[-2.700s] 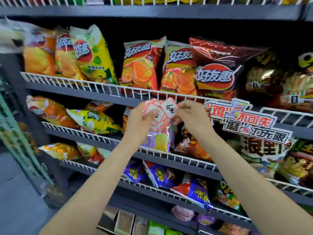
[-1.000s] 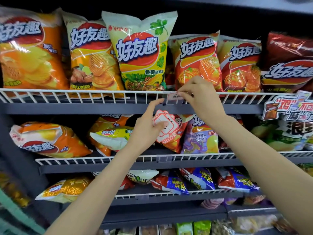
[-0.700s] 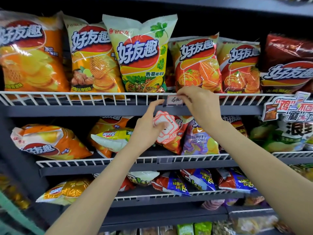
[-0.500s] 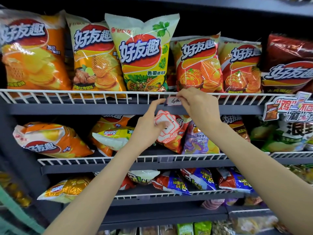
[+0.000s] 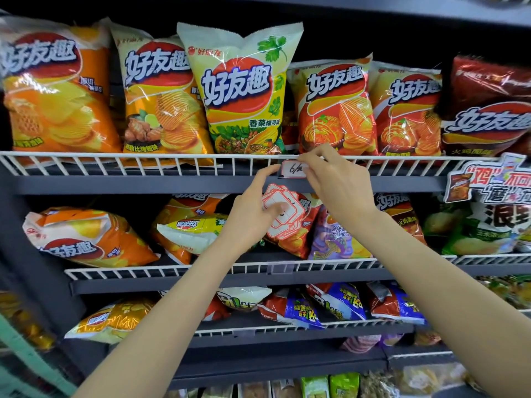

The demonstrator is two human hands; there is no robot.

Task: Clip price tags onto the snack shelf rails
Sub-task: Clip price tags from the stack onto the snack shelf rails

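Your right hand (image 5: 334, 186) is up at the top shelf's white wire rail (image 5: 143, 163), fingers pinched on the handwritten price tag (image 5: 293, 169), which sits on the rail front just below the orange chip bags. Left hand (image 5: 254, 214) is just under it, index tip touching the tag's left edge, thumb & other fingers closed round a stack of blank red-bordered tags (image 5: 283, 215)

White price tag (image 5: 292, 169) edged red, white wire rail (image 5: 143, 162), orange and yellow chip bags (image 5: 161, 101).
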